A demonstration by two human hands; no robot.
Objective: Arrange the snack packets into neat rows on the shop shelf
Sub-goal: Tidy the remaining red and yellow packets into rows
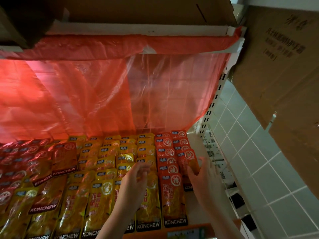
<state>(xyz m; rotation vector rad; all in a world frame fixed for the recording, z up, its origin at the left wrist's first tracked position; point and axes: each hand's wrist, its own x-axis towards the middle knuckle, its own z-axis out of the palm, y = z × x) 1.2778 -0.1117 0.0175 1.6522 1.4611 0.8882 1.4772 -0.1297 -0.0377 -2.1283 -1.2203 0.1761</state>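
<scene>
Rows of flat snack packets cover the shop shelf (195,200). Yellow packets (101,190) fill the middle, red packets (173,199) form two columns at the right, and darker red ones (63,157) lie at the left. My right hand (203,180) holds a red packet (189,159) at the near end of the rightmost column, fingers on its lower edge. My left hand (134,183) hovers over the yellow packets beside the red column, fingers loosely curled and holding nothing that I can see.
A red plastic sheet (103,94) hangs behind the shelf. Cardboard boxes (279,66) jut out at the upper right and overhead. A white slotted upright (213,104) bounds the shelf on the right, with tiled floor (259,152) beyond.
</scene>
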